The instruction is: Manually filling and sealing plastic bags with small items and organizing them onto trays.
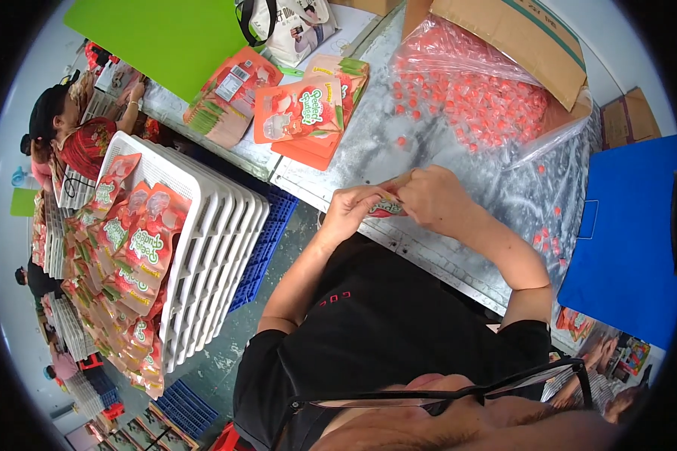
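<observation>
A person in a black shirt grips a small printed pouch (384, 207) at the near edge of a metal-topped table (337, 183), the left hand (347, 214) pinching one end between thumb and fingers, the right hand (436, 201) closed over the other. Whether the pouch's mouth is open or sealed cannot be made out behind the fingers.

Beyond the left hand lie flat, overlapping pouches (289, 113); beyond the right, red pieces (496, 105) fill a clear plastic bag inside a cardboard carton (511, 34), with loose pieces (547, 240) scattered to that hand's right.

The likeliest mishap is at the fingertips: too hard a pull could tear the thin film or crease its edge, and if the pouch is open and filled, a tilt could spill it over the table's lip, which sits directly below. Loose pieces could roll off if a forearm swept them. Well to the left of the hands, heaped pouches (128, 255) overhang a stack of white trays (203, 188); a bump might send some sliding to the floor (222, 361).
</observation>
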Motion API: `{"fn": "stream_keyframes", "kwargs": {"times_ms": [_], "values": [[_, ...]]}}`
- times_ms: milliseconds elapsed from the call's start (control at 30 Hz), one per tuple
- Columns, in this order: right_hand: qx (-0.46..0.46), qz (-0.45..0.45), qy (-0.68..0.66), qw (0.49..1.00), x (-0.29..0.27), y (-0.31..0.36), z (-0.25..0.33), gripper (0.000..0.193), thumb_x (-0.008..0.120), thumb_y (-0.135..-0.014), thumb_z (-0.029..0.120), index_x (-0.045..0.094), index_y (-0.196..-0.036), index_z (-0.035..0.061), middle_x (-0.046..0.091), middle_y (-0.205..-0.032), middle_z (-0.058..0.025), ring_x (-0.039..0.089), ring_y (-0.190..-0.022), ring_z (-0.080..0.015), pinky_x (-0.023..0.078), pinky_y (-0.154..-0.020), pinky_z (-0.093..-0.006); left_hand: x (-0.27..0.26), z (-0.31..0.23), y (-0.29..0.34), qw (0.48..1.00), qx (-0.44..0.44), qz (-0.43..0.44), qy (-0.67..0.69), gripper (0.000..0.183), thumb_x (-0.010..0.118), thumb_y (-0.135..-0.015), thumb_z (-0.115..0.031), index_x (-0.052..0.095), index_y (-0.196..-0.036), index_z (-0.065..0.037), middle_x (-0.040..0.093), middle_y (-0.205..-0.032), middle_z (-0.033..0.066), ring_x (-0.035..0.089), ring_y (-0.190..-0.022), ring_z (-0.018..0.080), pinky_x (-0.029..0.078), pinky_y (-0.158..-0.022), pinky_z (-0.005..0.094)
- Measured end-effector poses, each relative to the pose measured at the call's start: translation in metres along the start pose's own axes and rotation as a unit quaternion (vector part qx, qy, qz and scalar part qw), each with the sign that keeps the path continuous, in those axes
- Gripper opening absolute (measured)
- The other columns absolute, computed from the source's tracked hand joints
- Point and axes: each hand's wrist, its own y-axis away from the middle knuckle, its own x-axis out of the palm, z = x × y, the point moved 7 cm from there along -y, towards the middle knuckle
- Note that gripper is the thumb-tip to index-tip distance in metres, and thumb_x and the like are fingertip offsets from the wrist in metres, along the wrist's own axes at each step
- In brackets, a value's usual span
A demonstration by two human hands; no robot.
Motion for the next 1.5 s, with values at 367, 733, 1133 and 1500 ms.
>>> {"fn": "stream_keyframes", "kwargs": {"times_ms": [367,733,1133,1500], "values": [[0.309,-0.177,-0.536,0.765,0.09,0.036,-0.057,0.026,0.073,-0.09,0.011,0.068,-0.113,0.0017,0.07,-0.095,-0.0016,0.061,-0.087,-0.0072,0.049,-0.074,-0.0232,-0.015,0.029,0.011,0.962,-0.078,-0.107,0.239,0.028,0.061,-0.099,-0.012,0.064,-0.123,0.002,0.07,-0.114,0.009,0.066,-0.101,0.0151,0.053,-0.091,0.0314],[0.278,-0.311,-0.733,0.537,0.127,0.025,-0.053,0.016,0.065,-0.097,0.014,0.069,-0.103,-0.0001,0.068,-0.093,0.001,0.059,-0.084,-0.0068,0.048,-0.079,-0.023,-0.017,0.053,0.008,0.933,-0.126,-0.136,0.309,0.027,0.06,-0.101,-0.02,0.067,-0.117,0.0,0.071,-0.109,0.0083,0.067,-0.096,0.0143,0.054,-0.087,0.0301],[0.296,-0.373,-0.655,0.587,0.129,0.034,-0.058,0.019,0.065,-0.096,0.01,0.069,-0.11,-0.0017,0.07,-0.095,-0.0003,0.06,-0.084,-0.0059,0.049,-0.077,-0.0239,-0.025,0.065,0.007,0.953,-0.106,-0.162,0.231,0.019,0.067,-0.097,-0.014,0.072,-0.108,0.001,0.073,-0.097,0.0041,0.065,-0.085,0.0067,0.052,-0.077,0.0232],[0.277,-0.29,-0.722,0.564,0.128,0.02,-0.037,0.02,0.067,-0.092,0.004,0.069,-0.11,-0.0044,0.074,-0.098,-0.0068,0.067,-0.087,-0.0103,0.055,-0.081,-0.0255,-0.017,0.067,0.006,0.955,-0.148,-0.139,0.215,0.017,0.064,-0.096,-0.009,0.07,-0.107,0.002,0.074,-0.096,0.0096,0.069,-0.082,0.0125,0.058,-0.074,0.0271]]}}
